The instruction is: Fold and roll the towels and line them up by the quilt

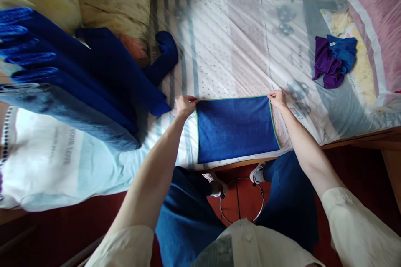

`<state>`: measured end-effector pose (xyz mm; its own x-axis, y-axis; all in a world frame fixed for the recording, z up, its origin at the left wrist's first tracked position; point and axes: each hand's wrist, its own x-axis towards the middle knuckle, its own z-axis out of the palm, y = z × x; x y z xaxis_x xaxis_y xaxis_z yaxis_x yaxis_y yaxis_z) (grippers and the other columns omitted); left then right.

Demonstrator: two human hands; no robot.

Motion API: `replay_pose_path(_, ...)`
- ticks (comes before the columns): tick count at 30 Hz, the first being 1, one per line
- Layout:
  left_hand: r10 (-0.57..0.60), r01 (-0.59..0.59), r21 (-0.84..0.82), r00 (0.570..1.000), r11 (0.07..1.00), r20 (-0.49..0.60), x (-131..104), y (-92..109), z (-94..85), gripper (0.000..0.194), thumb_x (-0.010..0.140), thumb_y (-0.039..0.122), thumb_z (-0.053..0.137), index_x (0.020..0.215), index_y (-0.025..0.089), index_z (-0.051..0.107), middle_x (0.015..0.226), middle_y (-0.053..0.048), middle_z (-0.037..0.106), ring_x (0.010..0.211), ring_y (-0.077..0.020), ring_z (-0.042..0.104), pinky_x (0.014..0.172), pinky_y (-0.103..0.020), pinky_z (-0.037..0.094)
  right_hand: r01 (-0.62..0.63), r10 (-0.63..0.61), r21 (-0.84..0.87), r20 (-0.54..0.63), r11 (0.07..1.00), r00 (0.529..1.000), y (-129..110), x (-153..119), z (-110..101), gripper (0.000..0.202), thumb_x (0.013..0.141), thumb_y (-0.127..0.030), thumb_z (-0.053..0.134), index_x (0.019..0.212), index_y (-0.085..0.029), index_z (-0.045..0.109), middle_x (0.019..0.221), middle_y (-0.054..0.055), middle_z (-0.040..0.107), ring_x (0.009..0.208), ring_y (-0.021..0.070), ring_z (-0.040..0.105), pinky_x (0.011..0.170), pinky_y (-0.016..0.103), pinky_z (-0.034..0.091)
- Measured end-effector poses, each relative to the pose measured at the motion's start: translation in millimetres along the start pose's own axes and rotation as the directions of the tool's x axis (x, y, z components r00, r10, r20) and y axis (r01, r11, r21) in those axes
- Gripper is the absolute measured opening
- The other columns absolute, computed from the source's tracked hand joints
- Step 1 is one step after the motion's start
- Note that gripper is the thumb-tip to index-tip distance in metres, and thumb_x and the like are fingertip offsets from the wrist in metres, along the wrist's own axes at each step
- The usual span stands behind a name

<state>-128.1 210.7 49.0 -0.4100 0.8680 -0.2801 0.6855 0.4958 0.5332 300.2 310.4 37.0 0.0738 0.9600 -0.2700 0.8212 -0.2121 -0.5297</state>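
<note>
A blue towel (pixel 238 129) with green edging lies spread on the bed near its front edge, in a flat rectangle. My left hand (pixel 186 105) pinches its far left corner between thumb and fingers. At the far right corner, my right hand (pixel 277 99) is closed on the same towel in a like pinch. The towel's far edge runs straight between both hands, and its near edge lies close to the bed's wooden rim.
To the left stand folded blue cloths (pixel 103 62) and a folded grey-blue one (pixel 69 110). Yellowish bundles (pixel 112 6) lie behind them. Crumpled purple cloth (pixel 328 64) and blue cloth (pixel 344 52) lie right, near a pink pillow (pixel 376 29). Patterned sheet (pixel 244 41) covers the bed.
</note>
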Motion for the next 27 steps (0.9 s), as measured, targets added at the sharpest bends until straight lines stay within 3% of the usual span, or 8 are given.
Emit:
replay_pose_path(8, 0.160, -0.174, 0.154, 0.982, 0.973, 0.102, 4, -8, 3.6, 0.030, 0.077, 0.024, 0.070, 0.103, 0.013, 0.079, 0.106, -0.011, 0.077, 0.094, -0.0241, 0.073, 0.103, -0.037, 0.055, 0.034, -0.036, 0.035, 0.079, 0.999, 0.996, -4, 6, 5, 0.018, 0.082, -0.019, 0.073, 0.099, -0.016, 0.078, 0.095, 0.006, 0.080, 0.096, 0.0232, 0.076, 0.101, 0.040, 0.058)
replay_pose_path(12, 0.146, -0.209, 0.248, 0.957, 0.946, 0.249, 15, -7, 3.2, 0.024, 0.074, 0.028, 0.073, 0.095, 0.017, 0.075, 0.097, -0.009, 0.075, 0.096, -0.0260, 0.071, 0.099, -0.037, 0.056, 0.027, -0.019, -0.047, 0.172, 0.999, 0.985, -7, 14, 6, 0.013, 0.076, -0.020, 0.079, 0.089, -0.018, 0.076, 0.081, 0.001, 0.074, 0.092, 0.0227, 0.073, 0.098, 0.039, 0.057)
replay_pose_path(16, 0.147, -0.228, 0.264, 0.944, 0.937, 0.294, 22, -3, -0.9, 0.019, 0.072, 0.027, 0.073, 0.089, 0.019, 0.070, 0.091, -0.007, 0.074, 0.096, -0.0269, 0.071, 0.095, -0.036, 0.056, 0.056, -0.050, -0.031, 0.176, 0.998, 0.983, -8, 19, 5, 0.017, 0.072, -0.020, 0.083, 0.085, -0.018, 0.072, 0.077, -0.001, 0.069, 0.085, 0.0205, 0.070, 0.092, 0.036, 0.058)
replay_pose_path(18, 0.173, -0.232, 0.227, 0.952, 0.946, 0.254, 22, -1, -4.6, 0.019, 0.073, 0.025, 0.070, 0.091, 0.019, 0.069, 0.088, -0.006, 0.073, 0.093, -0.0259, 0.071, 0.093, -0.036, 0.056, 0.074, -0.073, 0.000, 0.141, 0.997, 0.987, -7, 19, 3, 0.017, 0.074, -0.020, 0.080, 0.088, -0.017, 0.071, 0.077, 0.000, 0.069, 0.082, 0.0202, 0.068, 0.088, 0.036, 0.059)
replay_pose_path(20, 0.192, -0.213, 0.174, 0.973, 0.961, 0.131, 17, 2, -6.9, 0.025, 0.077, 0.023, 0.066, 0.102, 0.018, 0.068, 0.092, -0.007, 0.074, 0.093, -0.0256, 0.071, 0.094, -0.038, 0.056, 0.101, -0.100, 0.001, 0.067, 0.995, 0.993, -8, 18, 1, 0.017, 0.079, -0.021, 0.075, 0.095, -0.017, 0.071, 0.081, 0.002, 0.071, 0.083, 0.0216, 0.068, 0.089, 0.038, 0.059)
replay_pose_path(23, 0.197, -0.181, 0.119, 0.971, 0.976, -0.135, -2, 14, 0.4, 0.042, 0.086, 0.023, 0.056, 0.127, 0.015, 0.063, 0.120, -0.015, 0.072, 0.115, -0.0305, 0.068, 0.106, -0.046, 0.051, 0.206, -0.212, -0.079, -0.083, 0.975, 0.974, -22, 1, 11, 0.034, 0.092, -0.024, 0.062, 0.124, -0.017, 0.067, 0.112, 0.012, 0.074, 0.112, 0.0292, 0.066, 0.108, 0.049, 0.052)
replay_pose_path(25, 0.246, -0.227, 0.111, 0.946, 0.968, -0.212, -22, 25, 15.8, 0.051, 0.091, 0.024, 0.051, 0.141, 0.015, 0.057, 0.146, -0.020, 0.061, 0.140, -0.0348, 0.054, 0.118, -0.054, 0.040, 0.333, -0.348, -0.143, -0.089, 0.932, 0.933, -40, -24, 30, 0.050, 0.098, -0.027, 0.052, 0.147, -0.017, 0.055, 0.146, 0.017, 0.061, 0.142, 0.0338, 0.050, 0.123, 0.057, 0.037)
replay_pose_path(27, 0.354, -0.342, 0.100, 0.925, 0.934, -0.139, -44, 34, 37.6, 0.058, 0.094, 0.029, 0.050, 0.151, 0.017, 0.052, 0.163, -0.018, 0.046, 0.156, -0.0357, 0.035, 0.128, -0.057, 0.026, 0.480, -0.484, -0.168, 0.017, 0.861, 0.875, -61, -58, 58, 0.059, 0.102, -0.031, 0.047, 0.159, -0.018, 0.044, 0.167, 0.014, 0.041, 0.158, 0.0341, 0.029, 0.131, 0.059, 0.021)
